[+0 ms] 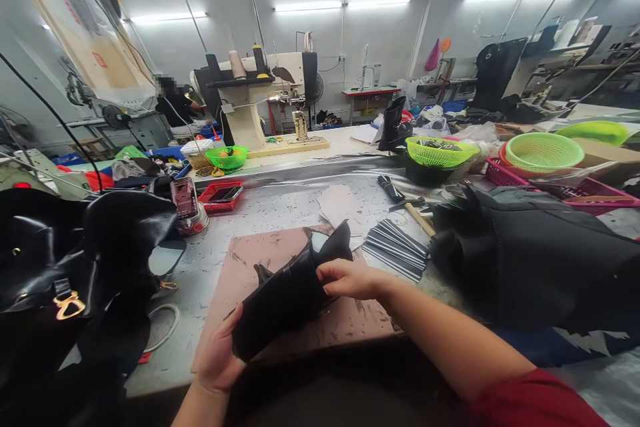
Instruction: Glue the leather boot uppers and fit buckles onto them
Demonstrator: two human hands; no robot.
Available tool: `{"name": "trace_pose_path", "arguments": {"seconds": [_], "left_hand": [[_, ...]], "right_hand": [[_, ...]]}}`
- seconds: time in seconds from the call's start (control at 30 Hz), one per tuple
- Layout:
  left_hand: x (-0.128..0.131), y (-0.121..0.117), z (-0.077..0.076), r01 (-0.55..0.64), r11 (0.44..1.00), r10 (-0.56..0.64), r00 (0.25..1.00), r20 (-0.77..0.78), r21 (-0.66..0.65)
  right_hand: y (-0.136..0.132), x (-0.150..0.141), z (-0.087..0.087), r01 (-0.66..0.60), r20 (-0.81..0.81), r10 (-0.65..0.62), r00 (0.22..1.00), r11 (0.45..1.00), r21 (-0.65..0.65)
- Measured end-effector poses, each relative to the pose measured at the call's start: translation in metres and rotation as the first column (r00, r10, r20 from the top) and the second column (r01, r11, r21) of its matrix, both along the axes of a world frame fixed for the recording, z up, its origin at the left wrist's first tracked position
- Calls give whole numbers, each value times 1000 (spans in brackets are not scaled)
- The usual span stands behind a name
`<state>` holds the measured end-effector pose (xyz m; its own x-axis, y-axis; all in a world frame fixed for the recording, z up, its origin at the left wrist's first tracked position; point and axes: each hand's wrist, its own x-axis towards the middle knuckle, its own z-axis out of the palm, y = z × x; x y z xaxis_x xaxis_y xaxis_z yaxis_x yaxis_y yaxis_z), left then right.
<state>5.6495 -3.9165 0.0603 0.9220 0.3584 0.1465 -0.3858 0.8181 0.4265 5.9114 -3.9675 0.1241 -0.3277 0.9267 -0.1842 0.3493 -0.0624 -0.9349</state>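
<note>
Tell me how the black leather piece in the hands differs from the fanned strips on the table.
The black leather piece is held between the left hand and right hand; the fanned strips lie on the table.
The leather piece is curved into a tube-like shape, while the strips look flat.
The leather piece is far wider than any one strip.
Both are dark.

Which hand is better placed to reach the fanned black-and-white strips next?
Probably the right hand: it's nearer those strips. The left hand holds the lower end of a black leathery tube.
</note>
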Motion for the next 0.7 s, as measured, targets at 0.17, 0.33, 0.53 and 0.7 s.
{"name": "trace_pose_path", "arguments": {"seconds": [0.17,0.33,0.53,0.7], "left_hand": [[1,-2,1,-23,1000,23,999,22,19],[-1,-1,-3,-45,999,45,999,-9,28],[-1,0,-7,-83,997,83,996,-16,0],[-1,-1,-3,-72,997,72,995,-64,-1]], "right_hand": [[-1,4,0,-20,-7,20,1000,1000,2],[-6,4,-1,-27,-47,27,999,1000,4],[-16,2,-2,-52,-176,51,983,999,2],[-19,-4,-12,72,-155,-71,985,997,3]]}}
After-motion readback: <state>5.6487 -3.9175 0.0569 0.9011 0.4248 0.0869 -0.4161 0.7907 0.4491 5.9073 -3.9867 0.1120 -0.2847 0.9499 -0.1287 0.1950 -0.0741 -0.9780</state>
